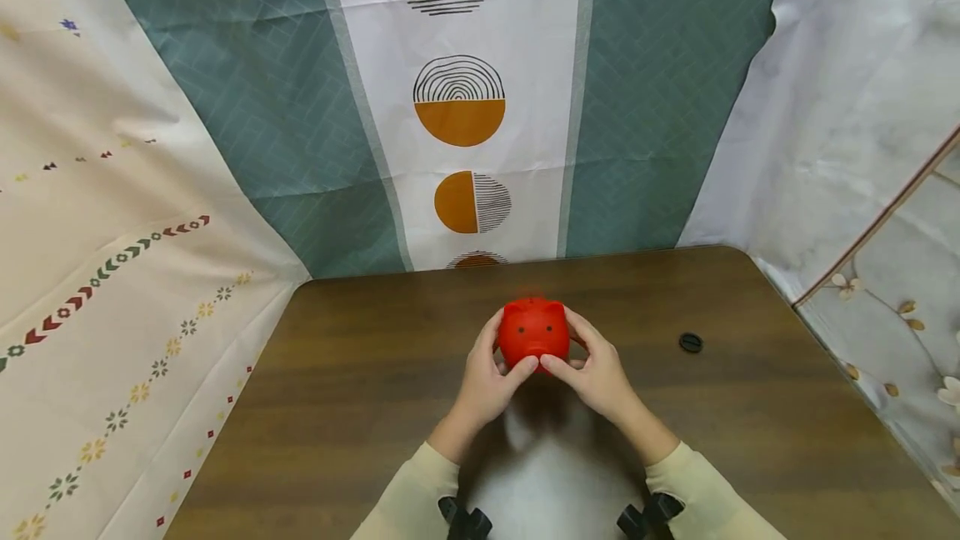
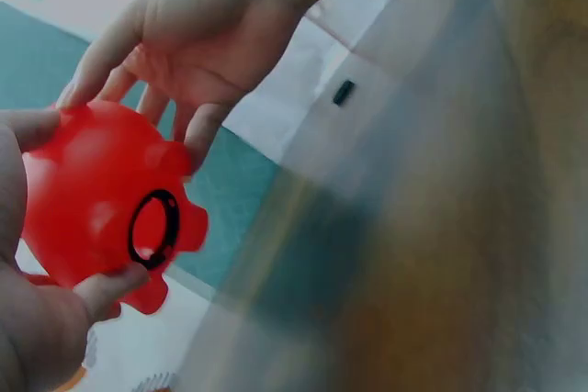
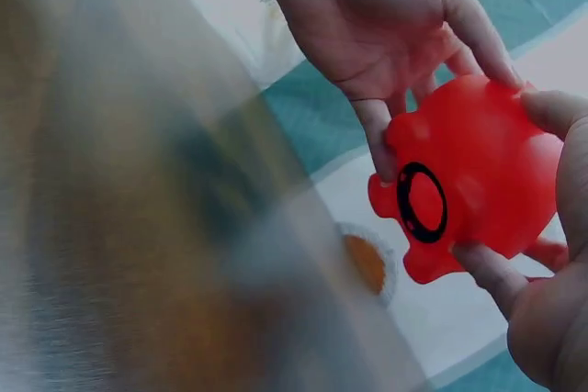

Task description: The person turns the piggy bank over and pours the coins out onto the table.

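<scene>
A red piggy bank [image 1: 534,327] is held up over the table between both hands, its face with two dark eyes toward the head camera. My left hand [image 1: 482,382] grips one side, thumb at the lower front and fingers around the side. On the opposite side, my right hand [image 1: 597,379] grips it the same way. The wrist views show its underside, with stubby feet and a round opening [image 3: 424,201] rimmed in black. Both thumbs press close to that underside. Off to the right on the table lies a small black round plug [image 1: 691,342].
The brown wooden table [image 1: 360,407] has a bright glare at its near edge. Behind it hangs a teal and white curtain [image 1: 645,107] with orange circles. Patterned cream cloth [image 1: 135,290] lines the left side, and white floral cloth [image 1: 862,148] the right.
</scene>
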